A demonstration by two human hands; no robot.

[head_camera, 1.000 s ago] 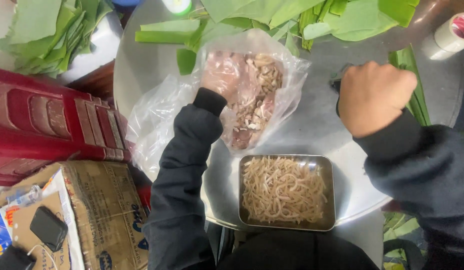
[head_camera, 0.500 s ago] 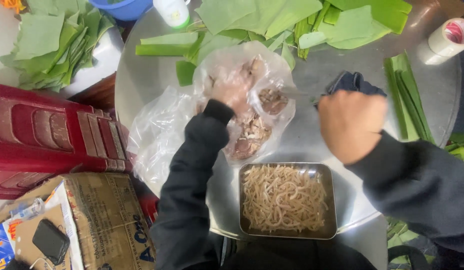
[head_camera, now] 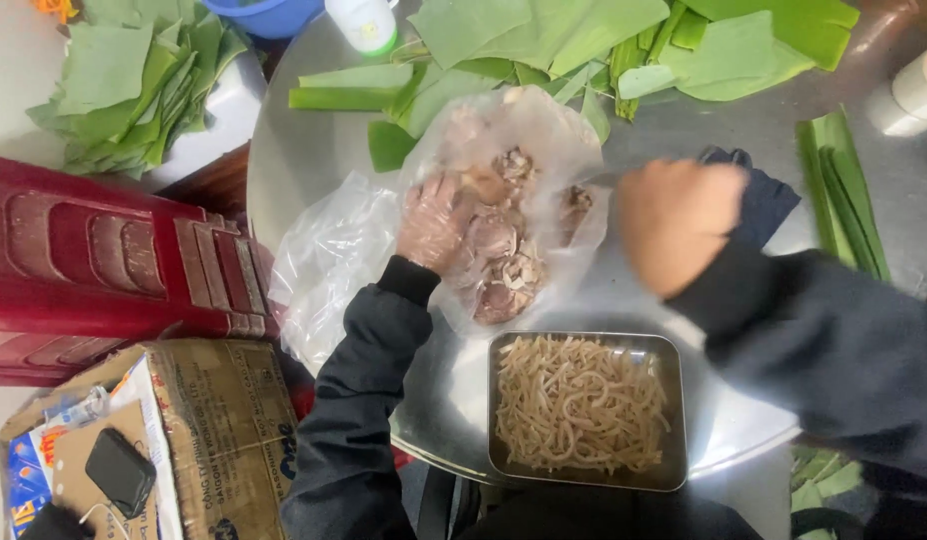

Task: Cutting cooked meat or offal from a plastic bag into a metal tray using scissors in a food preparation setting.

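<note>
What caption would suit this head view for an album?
Left hand inside a clear bag of meat, right hand beside it, above a tray of noodles.

Red plastic stool [head_camera: 113, 270], cardboard box [head_camera: 213, 420], blue basin [head_camera: 268, 15], tape roll [head_camera: 918, 85].

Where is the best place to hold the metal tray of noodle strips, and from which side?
Probably the metal tray by its raised rim at the two short sides, coming from above. It lies flat, full of noodle strips, so a level two-handed lift seems safest.
</note>
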